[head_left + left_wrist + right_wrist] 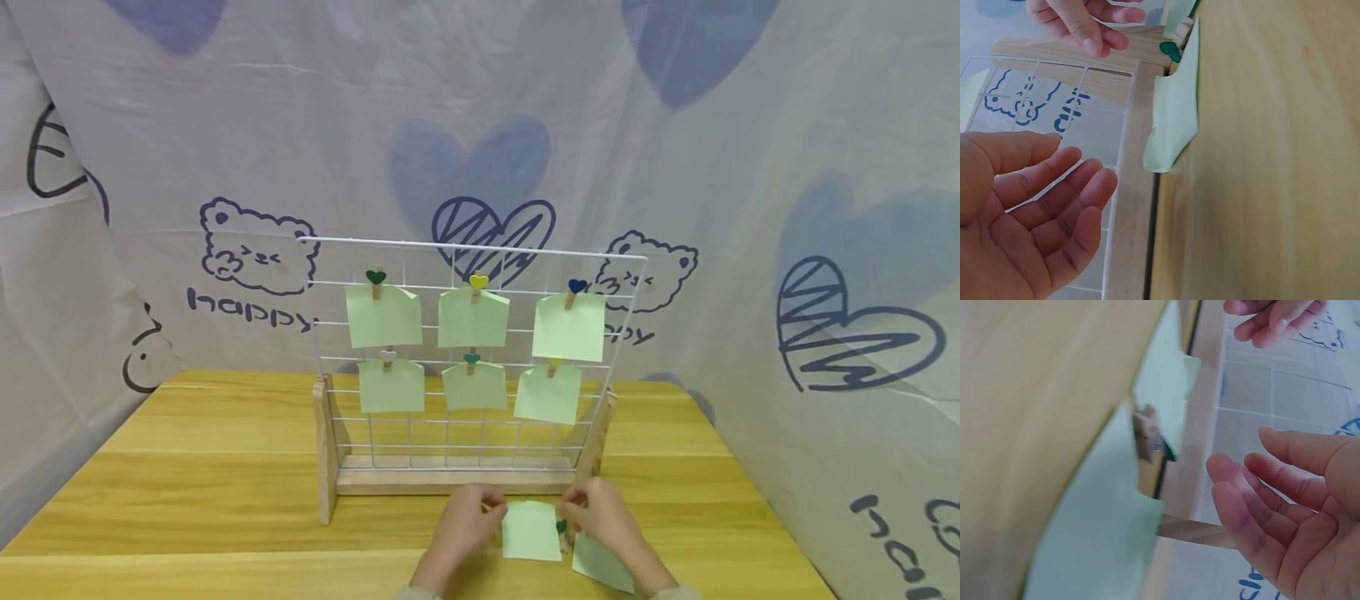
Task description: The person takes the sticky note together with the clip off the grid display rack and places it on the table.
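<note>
Toward the near side of the table (187, 483), closer to its right edge than its left, a pale green note (531, 532) lies just in front of the wooden base (457, 482) of a rack, an edge of it curling up. A clothespin with a dark green heart (563, 536) lies at this note's right edge — whether the two touch, I cannot tell. Just past the clothespin, toward the table's right edge, lies a second note (600, 567), partly under the right forearm in the head view.

The left hand (467, 525) hovers by the first note's left side, fingers relaxed and gently bent, holding nothing. The right hand (606, 521) is near the clothespin and above the second note — its fingers are likewise loosely curved, with nothing between them.

Nearer the table's back edge, the rack's white wire grid (472, 247) stands upright between two wooden side supports (326, 454). Six pale green notes (474, 318) hang on it in two rows of three, each under a heart-topped clip (478, 284): dark green, yellow and dark blue above; whitish, green and yellow below. Behind the table's back edge hangs a pale cloth (337, 158) printed with hearts, bear faces and "happy".
</note>
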`<state>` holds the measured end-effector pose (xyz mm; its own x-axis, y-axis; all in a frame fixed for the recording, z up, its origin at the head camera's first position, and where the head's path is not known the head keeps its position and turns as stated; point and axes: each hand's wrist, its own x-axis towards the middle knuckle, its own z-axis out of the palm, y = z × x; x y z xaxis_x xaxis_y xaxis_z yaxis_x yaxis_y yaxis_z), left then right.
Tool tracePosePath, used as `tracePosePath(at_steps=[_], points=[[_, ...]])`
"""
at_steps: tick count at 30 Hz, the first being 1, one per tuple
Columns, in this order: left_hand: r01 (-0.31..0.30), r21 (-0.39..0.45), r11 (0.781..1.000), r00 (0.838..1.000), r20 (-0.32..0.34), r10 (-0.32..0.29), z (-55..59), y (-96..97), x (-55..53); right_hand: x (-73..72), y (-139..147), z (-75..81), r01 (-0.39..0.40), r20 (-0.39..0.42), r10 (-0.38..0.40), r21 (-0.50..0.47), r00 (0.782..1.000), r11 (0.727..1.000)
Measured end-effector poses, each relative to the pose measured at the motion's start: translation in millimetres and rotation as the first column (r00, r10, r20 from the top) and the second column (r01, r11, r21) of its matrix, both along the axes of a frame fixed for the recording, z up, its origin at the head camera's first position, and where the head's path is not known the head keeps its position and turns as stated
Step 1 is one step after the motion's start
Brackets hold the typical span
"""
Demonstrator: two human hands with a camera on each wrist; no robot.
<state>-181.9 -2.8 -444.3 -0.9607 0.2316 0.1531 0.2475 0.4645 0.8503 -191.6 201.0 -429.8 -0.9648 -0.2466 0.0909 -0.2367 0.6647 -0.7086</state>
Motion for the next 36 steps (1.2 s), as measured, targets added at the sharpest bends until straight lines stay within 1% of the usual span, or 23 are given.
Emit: tracePosePath(at_steps=[4,9,14,18,21,26,28,32,36], points=[[0.005,0.003,1.0,1.0,-0.023,-0.005,2.2,0.2,-1.4,0.1,-2,8.7,0.026,-0.015,-0.026,-0.036,1.0,0.999],[0.009,-0.001,1.0,0.997,-0.073,-0.009,5.0,1.7,-3.9,-1.1,-5,20.7,0.041,-0.052,-0.045,-0.072,0.998,0.997],[0.018,0.006,1.0,0.995,-0.102,-0.018,12.3,2.4,-4.6,-1.8,-8,33.8,0.041,-0.094,-0.048,-0.082,0.994,0.996],[0.019,0.02,1.0,0.994,-0.105,-0.017,19.7,2.5,-4.7,-2.6,-12,45.4,0.039,-0.146,-0.052,-0.092,0.988,0.995],[0.009,0.018,1.0,0.991,-0.13,-0.007,24.5,2.7,-5.5,-2.0,-14,54.3,0.041,-0.17,-0.061,-0.118,0.984,0.992],[0.002,0.016,1.0,0.981,-0.193,0.001,31.9,3.3,-6.9,-0.8,-19,68.1,0.062,-0.194,-0.089,-0.141,0.977,0.988],[0.004,0.017,1.0,0.981,-0.194,-0.001,35.1,3.6,-7.2,-0.3,-21,73.6,0.07,-0.207,-0.101,-0.152,0.973,0.986],[0.005,0.008,1.0,0.985,-0.173,-0.004,41.1,4.2,-7.4,0.8,-24,84.4,0.074,-0.234,-0.113,-0.171,0.966,0.982],[0.002,0.0,1.0,0.985,-0.17,-0.002,47.1,4.2,-7.9,2.2,-24,93.8,0.061,-0.253,-0.105,-0.177,0.962,0.982]])
